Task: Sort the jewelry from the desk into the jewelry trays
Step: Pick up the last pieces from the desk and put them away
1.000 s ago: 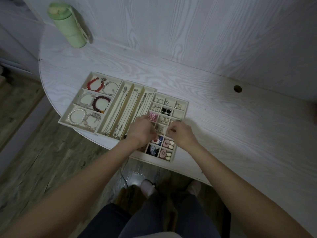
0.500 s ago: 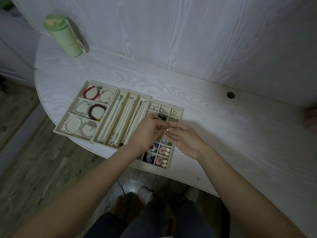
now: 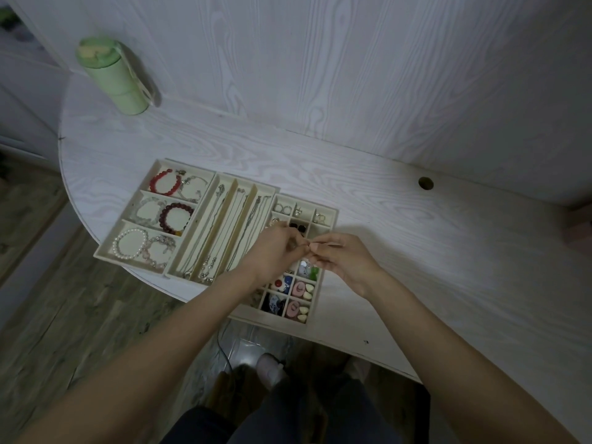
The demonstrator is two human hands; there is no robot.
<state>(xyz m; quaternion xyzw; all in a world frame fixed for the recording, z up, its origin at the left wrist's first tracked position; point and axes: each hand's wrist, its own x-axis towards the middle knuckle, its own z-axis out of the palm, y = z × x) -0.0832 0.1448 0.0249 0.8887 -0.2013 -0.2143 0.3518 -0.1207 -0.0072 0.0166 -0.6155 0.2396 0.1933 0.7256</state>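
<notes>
Fingertips of the left hand [image 3: 278, 251] and right hand [image 3: 344, 257] meet, pinching something too small to identify above the cream many-celled earring tray [image 3: 330, 216]. Beyond lie the cream necklace tray [image 3: 224, 200], cream bracelet tray [image 3: 134, 203], and pale green bottle [image 3: 112, 76].

Standing upright at the desk's far left corner, against the wall: a pale green bottle [image 3: 112, 76] with a loop strap. Showing as a dark round cable hole [image 3: 425, 183] further right. Lying below the desk edge: wood-look flooring [image 3: 80, 315]
</notes>
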